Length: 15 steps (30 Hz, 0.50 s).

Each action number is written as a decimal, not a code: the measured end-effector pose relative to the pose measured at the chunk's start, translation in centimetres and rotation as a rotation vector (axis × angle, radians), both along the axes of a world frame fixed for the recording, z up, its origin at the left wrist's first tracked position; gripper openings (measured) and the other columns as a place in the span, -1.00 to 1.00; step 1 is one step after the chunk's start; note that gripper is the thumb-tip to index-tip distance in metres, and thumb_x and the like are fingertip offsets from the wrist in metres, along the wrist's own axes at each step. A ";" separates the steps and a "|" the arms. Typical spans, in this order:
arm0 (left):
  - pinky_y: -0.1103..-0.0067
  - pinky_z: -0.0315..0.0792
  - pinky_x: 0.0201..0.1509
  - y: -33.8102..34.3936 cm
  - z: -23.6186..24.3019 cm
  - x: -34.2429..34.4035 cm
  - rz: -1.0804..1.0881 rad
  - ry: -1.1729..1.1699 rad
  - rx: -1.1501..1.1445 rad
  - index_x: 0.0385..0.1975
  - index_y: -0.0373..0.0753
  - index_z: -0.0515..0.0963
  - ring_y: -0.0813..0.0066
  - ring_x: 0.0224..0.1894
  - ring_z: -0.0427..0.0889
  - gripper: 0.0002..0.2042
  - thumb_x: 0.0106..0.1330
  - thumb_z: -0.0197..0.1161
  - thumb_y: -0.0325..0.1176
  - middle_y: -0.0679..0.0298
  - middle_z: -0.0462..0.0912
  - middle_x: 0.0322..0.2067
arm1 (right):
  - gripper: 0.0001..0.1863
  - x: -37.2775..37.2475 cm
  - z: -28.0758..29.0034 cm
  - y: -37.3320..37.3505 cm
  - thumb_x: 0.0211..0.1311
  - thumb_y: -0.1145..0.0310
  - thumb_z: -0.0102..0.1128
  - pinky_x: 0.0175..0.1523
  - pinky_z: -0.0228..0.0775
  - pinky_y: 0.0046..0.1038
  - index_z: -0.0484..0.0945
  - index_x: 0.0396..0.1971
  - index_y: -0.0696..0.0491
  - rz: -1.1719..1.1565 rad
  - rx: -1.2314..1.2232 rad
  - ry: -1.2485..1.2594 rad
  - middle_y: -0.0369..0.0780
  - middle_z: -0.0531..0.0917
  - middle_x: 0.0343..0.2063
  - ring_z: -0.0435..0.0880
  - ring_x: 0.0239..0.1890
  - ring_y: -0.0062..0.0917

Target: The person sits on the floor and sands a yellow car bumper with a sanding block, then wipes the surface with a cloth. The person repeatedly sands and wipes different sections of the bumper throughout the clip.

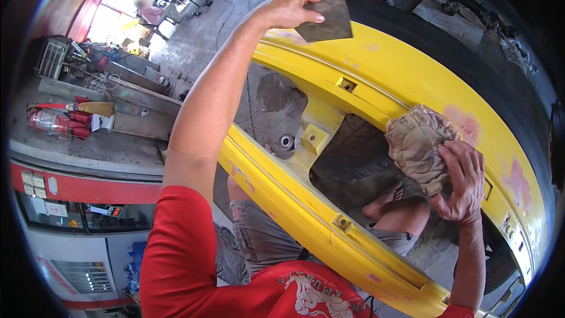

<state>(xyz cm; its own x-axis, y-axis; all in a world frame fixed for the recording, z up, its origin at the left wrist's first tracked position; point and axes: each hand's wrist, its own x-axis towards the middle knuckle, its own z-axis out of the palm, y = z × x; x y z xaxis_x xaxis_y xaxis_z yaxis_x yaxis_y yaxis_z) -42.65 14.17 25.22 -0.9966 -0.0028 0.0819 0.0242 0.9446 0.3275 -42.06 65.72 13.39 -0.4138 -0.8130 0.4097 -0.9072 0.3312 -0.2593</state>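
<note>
A long yellow car bumper [388, 70] with openings and pinkish patches curves across in front of me. At its far left end, my left hand [292, 9] pinches a dark, square sheet of sandpaper [329, 20] between thumb and fingers. The sheet lies on or just over the yellow surface; any gap is too small to tell. On the right, my right hand [462, 179] grips a crumpled beige rag [419, 141] against the bumper's upper face. Part of the rag hangs over the edge of the middle opening. Its far side hides some of the yellow paint.
A black curved part [412, 23] runs behind the bumper. Through the openings show my legs and a small round metal part [286, 142] on the floor. At left stand a red-edged counter [88, 182], a hand broom [94, 108] and clutter. A person sits far off near the bright doorway.
</note>
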 end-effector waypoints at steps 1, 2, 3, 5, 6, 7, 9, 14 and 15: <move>0.44 0.56 0.20 -0.9 -0.4 0.2 0.019 -0.038 -0.030 0.12 -0.28 0.72 0.48 -0.03 0.75 -0.64 0.38 0.52 -0.32 0.22 0.85 -0.10 | -0.09 0.0 0.1 -0.1 0.26 -0.41 0.10 0.34 0.34 -0.02 0.66 0.16 0.20 -0.006 0.024 -0.004 0.00 0.65 0.16 0.63 0.21 -0.03; 0.43 0.55 0.23 -1.7 -0.7 0.2 0.038 -0.076 -0.058 0.14 -0.29 0.71 0.46 0.00 0.76 -0.63 0.38 0.52 -0.33 0.22 0.86 -0.08 | -0.07 0.1 0.1 -0.2 0.30 -0.46 0.07 0.34 0.34 -0.01 0.65 0.18 0.19 -0.014 0.036 -0.005 0.01 0.64 0.18 0.63 0.22 -0.02; 0.42 0.55 0.26 -2.2 -1.0 0.1 0.036 -0.090 -0.079 0.15 -0.29 0.71 0.44 0.02 0.76 -0.62 0.38 0.53 -0.34 0.21 0.86 -0.06 | -0.07 0.1 0.1 -0.3 0.30 -0.45 0.07 0.33 0.34 0.00 0.65 0.19 0.18 -0.020 0.041 0.002 0.01 0.64 0.18 0.63 0.21 -0.01; 0.42 0.56 0.23 -2.7 -1.6 -0.8 0.000 -0.163 -0.062 0.13 -0.29 0.71 0.35 0.02 0.79 -0.62 0.35 0.54 -0.34 0.20 0.86 -0.07 | -0.09 0.2 0.0 -0.5 0.31 -0.45 0.07 0.32 0.35 0.01 0.64 0.19 0.17 -0.031 0.052 0.010 0.01 0.64 0.17 0.63 0.20 0.01; 0.41 0.57 0.21 -2.9 -1.7 -1.3 -0.037 -0.170 -0.064 0.13 -0.28 0.72 0.33 0.00 0.79 -0.61 0.34 0.55 -0.34 0.19 0.86 -0.08 | -0.10 0.1 -0.1 -0.5 0.34 -0.44 0.06 0.30 0.37 0.02 0.64 0.20 0.15 -0.030 0.051 0.019 0.02 0.64 0.16 0.63 0.20 0.03; 0.40 0.59 0.18 -3.1 -1.9 -1.7 -0.062 -0.185 -0.079 0.13 -0.27 0.72 0.31 -0.02 0.79 -0.61 0.33 0.56 -0.33 0.19 0.86 -0.09 | -0.10 0.1 -0.2 -0.5 0.34 -0.44 0.06 0.30 0.38 0.03 0.64 0.19 0.16 -0.037 0.057 0.020 0.02 0.64 0.16 0.63 0.20 0.03; 0.42 0.54 -0.15 -3.2 -1.6 -2.7 -0.214 -0.252 0.102 -0.19 -0.26 0.75 0.55 -0.31 0.71 -0.80 0.22 0.50 -0.39 0.29 0.79 -0.40 | -0.10 0.1 -0.3 -0.6 0.34 -0.44 0.06 0.30 0.38 0.03 0.64 0.19 0.16 -0.053 0.073 0.034 0.02 0.64 0.16 0.63 0.20 0.04; 0.45 0.54 -0.14 -1.9 -1.7 -3.5 -0.268 -0.297 0.117 -0.12 -0.27 0.74 0.59 -0.28 0.70 -0.80 0.26 0.46 -0.48 0.34 0.80 -0.37 | -0.09 0.1 -0.3 -0.6 0.35 -0.46 0.04 0.32 0.39 0.08 0.63 0.19 0.17 -0.054 0.092 0.016 0.04 0.64 0.17 0.61 0.20 0.09; 0.46 0.54 -0.14 -1.7 -1.7 -3.4 -0.273 -0.307 0.143 -0.11 -0.27 0.74 0.60 -0.27 0.70 -0.79 0.26 0.45 -0.49 0.35 0.81 -0.36 | -0.09 0.1 -0.4 -0.6 0.35 -0.45 0.04 0.33 0.39 0.08 0.63 0.20 0.17 -0.050 0.094 0.013 0.04 0.64 0.17 0.61 0.21 0.09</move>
<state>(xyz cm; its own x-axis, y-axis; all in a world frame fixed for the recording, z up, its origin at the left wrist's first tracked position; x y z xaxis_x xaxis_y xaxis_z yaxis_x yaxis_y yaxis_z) -46.07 12.48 23.48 -0.9404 0.2746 -0.2007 0.1480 0.8617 0.4854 -41.97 65.16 13.04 -0.4502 -0.8264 0.3382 -0.8920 0.3984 -0.2137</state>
